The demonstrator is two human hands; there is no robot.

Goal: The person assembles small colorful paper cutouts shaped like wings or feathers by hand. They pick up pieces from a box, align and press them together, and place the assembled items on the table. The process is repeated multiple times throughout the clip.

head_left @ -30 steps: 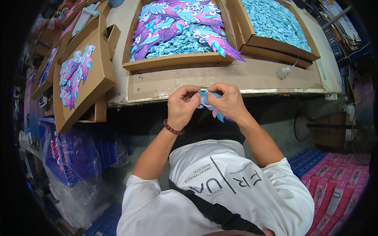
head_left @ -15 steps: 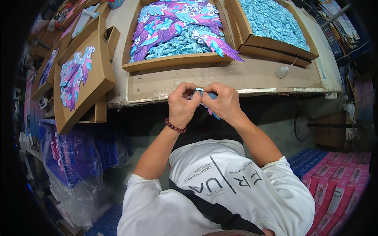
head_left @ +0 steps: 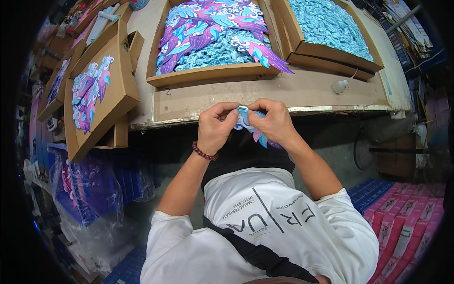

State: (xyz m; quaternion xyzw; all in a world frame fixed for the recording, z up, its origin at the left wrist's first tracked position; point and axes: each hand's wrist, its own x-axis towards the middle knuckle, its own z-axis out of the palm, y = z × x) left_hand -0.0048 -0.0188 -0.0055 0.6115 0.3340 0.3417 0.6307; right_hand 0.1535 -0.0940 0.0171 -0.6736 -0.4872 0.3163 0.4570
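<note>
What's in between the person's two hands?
Between the left hand and right hand, the head view shows a shiny light-blue strip on top and a blue, pink and purple wing-shaped cutout below.

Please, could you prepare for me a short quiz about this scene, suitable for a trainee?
1. Where do the left hand and right hand hold the patterned piece? A: inside a box; B: by the near edge of the table.
2. True or false: the beaded bracelet is on the left wrist.
3. Fill in the colour: the right-hand box holds many ____ pieces.

Key: 1. B; 2. true; 3. light blue.
</note>
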